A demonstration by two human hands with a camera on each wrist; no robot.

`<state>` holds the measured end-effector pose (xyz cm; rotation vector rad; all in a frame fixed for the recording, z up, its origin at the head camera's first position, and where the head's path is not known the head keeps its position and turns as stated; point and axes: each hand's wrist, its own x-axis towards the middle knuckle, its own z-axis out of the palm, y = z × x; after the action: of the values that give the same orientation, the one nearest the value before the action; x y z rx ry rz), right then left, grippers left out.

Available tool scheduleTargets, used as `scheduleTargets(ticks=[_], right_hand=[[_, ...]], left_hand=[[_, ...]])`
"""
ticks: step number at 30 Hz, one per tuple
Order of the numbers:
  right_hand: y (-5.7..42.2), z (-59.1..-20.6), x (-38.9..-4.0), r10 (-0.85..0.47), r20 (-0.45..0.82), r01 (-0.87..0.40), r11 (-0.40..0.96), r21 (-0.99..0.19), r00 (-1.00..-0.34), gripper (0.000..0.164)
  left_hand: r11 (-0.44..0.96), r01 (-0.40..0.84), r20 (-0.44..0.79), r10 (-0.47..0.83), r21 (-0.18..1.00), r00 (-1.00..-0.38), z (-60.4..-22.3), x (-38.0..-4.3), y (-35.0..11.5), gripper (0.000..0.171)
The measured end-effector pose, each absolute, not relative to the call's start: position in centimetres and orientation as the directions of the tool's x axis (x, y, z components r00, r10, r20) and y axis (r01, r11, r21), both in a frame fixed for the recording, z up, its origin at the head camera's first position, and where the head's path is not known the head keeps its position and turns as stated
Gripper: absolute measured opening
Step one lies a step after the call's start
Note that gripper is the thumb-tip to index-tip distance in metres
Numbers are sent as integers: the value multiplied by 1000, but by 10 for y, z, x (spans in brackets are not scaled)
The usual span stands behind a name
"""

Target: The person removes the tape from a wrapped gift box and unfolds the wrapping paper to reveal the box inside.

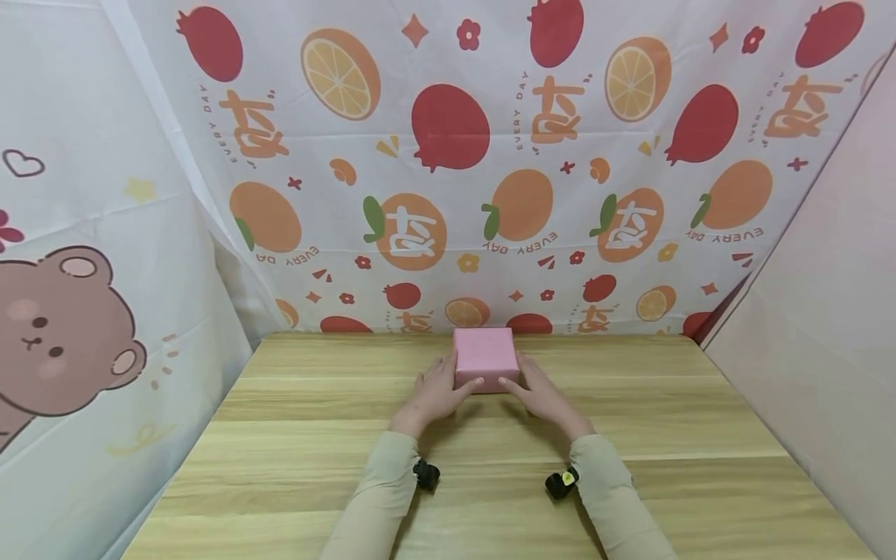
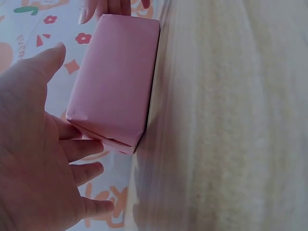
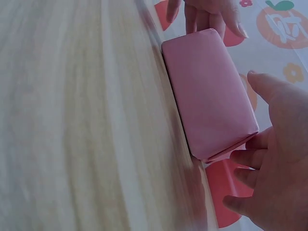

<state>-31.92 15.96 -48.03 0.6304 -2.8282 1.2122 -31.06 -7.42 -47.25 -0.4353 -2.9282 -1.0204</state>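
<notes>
A pink wrapped box (image 1: 484,351) sits flat on the wooden table near its far edge. On its left side is my left hand (image 1: 437,393), fingers extended along the side and thumb at the front. My right hand (image 1: 547,395) mirrors it on the right side. In the left wrist view, the left fingertips (image 2: 91,148) are right at the box's folded end, with the thumb spread apart. The right wrist view shows the right fingers (image 3: 250,158) loosely straight at the opposite end, palm away from the box.
The light wood table (image 1: 280,467) reaches back to a hanging cloth (image 1: 448,124) printed with fruit, close behind the box. A cloth with a bear print (image 1: 63,334) hangs on the left, and a pale panel (image 1: 812,311) stands at the right. Small black cameras (image 1: 425,474) are strapped to both wrists.
</notes>
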Motion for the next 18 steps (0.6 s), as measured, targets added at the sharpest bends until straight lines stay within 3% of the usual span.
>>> scheduleTargets(ticks=[18], right_hand=[[165, -487, -313, -394, 150, -374, 590, -715, -907, 85]], left_hand=[[762, 275, 67, 293, 586, -954, -471, -303, -75, 99]])
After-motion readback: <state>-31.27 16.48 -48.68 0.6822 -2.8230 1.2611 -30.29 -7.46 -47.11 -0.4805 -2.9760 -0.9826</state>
